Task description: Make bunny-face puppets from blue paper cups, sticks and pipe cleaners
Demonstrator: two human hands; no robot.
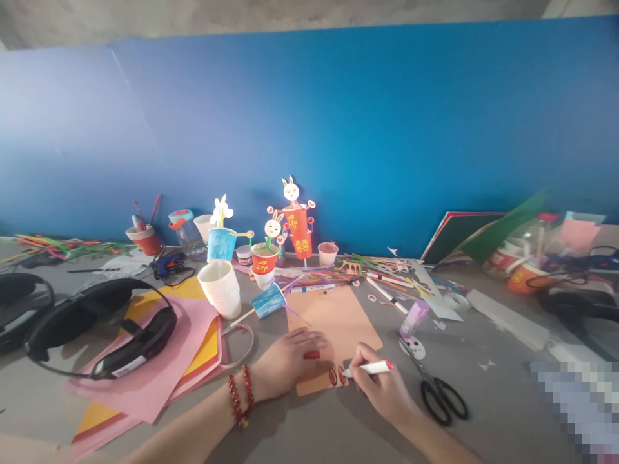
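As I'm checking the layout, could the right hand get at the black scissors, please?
Probably yes: bare tabletop lies between the right hand and the scissors, though it holds a marker.

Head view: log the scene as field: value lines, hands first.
left_hand: left hand resting on the orange paper, small red piece at its fingers
right_hand: right hand gripping a white marker, tip down by the drawn ovals
right_side: black scissors; purple-capped glue stick beyond them
left_side: white cup stack; blue cup on its side
backdrop: blue panel
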